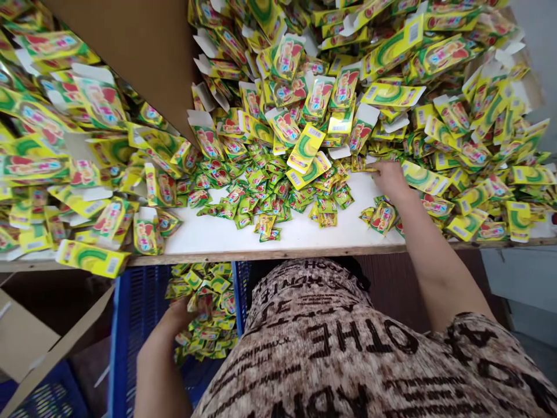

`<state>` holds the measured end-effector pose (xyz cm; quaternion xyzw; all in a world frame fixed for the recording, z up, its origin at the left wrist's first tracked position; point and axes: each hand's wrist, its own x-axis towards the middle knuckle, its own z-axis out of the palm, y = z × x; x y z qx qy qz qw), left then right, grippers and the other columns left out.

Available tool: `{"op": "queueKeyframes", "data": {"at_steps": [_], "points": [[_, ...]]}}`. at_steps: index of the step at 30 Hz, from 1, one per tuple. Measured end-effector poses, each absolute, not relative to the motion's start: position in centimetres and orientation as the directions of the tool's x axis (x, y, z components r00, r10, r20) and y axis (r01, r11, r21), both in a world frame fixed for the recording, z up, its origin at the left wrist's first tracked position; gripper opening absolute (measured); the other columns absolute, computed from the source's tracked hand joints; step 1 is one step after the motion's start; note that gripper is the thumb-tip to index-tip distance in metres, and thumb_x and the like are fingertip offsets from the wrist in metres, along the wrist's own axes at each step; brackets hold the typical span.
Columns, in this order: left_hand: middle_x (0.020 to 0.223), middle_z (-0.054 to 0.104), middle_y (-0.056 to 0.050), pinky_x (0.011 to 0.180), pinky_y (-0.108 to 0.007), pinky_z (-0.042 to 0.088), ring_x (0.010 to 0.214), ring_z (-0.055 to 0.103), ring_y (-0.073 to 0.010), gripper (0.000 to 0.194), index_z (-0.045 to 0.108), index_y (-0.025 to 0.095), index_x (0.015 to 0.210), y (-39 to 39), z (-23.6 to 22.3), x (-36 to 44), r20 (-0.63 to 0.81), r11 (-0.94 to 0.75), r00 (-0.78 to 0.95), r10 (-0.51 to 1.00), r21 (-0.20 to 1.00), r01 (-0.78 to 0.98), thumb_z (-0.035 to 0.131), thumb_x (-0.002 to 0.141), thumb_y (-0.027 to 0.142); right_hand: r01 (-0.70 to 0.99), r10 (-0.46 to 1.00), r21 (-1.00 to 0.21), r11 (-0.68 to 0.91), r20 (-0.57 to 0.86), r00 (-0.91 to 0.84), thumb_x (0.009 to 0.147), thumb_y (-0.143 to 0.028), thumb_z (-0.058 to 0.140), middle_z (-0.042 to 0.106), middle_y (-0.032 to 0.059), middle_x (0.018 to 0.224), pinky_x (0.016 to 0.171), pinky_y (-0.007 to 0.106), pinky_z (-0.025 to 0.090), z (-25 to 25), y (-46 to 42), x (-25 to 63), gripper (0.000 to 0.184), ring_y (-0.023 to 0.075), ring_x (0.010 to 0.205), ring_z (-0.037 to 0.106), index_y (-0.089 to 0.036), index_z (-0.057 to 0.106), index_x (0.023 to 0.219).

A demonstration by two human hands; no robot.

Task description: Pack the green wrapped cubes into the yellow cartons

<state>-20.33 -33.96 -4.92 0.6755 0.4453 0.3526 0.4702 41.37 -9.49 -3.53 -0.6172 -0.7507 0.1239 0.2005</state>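
Observation:
My right hand (pixel 389 179) reaches over the white tabletop (pixel 287 237), its fingers drawn together at the edge of a small yellow-green sachet (pixel 359 163). Many similar sachets (pixel 261 191) lie in a loose heap to its left, and a few more (pixel 383 216) rest just below the hand. My left hand (pixel 185 313) is down below the table edge, over a blue plastic crate (pixel 124 337). It is smeared by motion, and its fingers cannot be made out. Yellow-green packets (pixel 213 337) fill part of the crate around that hand.
Small printed cartons (pixel 319 96), many with open flaps, are piled across the back and right. Another pile (pixel 93 101) covers the left side. A brown cardboard panel (pixel 143 52) slants between them. One carton (pixel 92 258) overhangs the front edge. An open cardboard box (pixel 30 337) stands lower left.

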Motion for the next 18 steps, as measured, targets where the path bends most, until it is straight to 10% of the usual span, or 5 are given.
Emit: {"op": "queueKeyframes", "data": {"at_steps": [3,7,12,18], "points": [[0.050,0.067,0.005,0.058,-0.032,0.057,0.049,0.061,-0.0211,0.036,0.076,0.042,0.095,-33.5,-4.2,-19.9,-0.009,-0.126,0.405,0.914,0.944,0.306,0.078,0.067,0.020,0.878,0.984,-0.447,0.173,0.117,-0.134,0.090,-0.016,0.060,0.072,0.0132,0.098,0.083,0.041,0.047,-1.9,-10.3,40.9,0.026,0.0236,0.088,0.063,-0.014,0.071,0.113],[0.086,0.080,-0.003,0.062,-0.032,0.058,0.068,0.068,-0.0223,0.032,0.076,0.037,0.105,-28.3,-0.3,-15.7,-0.171,-0.030,0.487,0.857,0.925,0.379,0.077,0.075,0.027,0.779,0.845,-0.476,0.408,-0.126,-0.520,0.071,-0.019,0.081,0.069,-0.0004,0.076,0.069,0.030,0.045,-0.7,-11.0,37.9,0.010,0.0172,0.074,0.062,-0.022,0.075,0.078],[0.091,0.079,-0.003,0.070,-0.029,0.055,0.081,0.070,-0.0209,0.022,0.079,0.027,0.095,-19.2,2.4,-6.3,-0.189,-0.061,0.460,0.868,0.878,0.474,0.073,0.081,0.043,0.724,0.708,-0.312,0.615,-0.187,-0.681,0.068,-0.011,0.079,0.067,0.0058,0.089,0.079,0.033,0.043,-1.2,-9.9,33.6,0.017,0.0230,0.093,0.060,-0.018,0.073,0.082],[0.088,0.074,-0.006,0.075,-0.030,0.051,0.082,0.066,-0.0196,0.013,0.075,0.018,0.089,-13.6,1.9,1.7,0.032,-0.198,0.350,0.936,0.871,0.449,0.069,0.081,0.027,0.851,0.812,-0.252,0.460,-0.269,-0.518,0.068,-0.009,0.078,0.064,0.0121,0.107,0.083,0.034,0.046,-1.0,-10.3,33.3,0.039,0.0249,0.098,0.059,-0.013,0.066,0.104]]}}
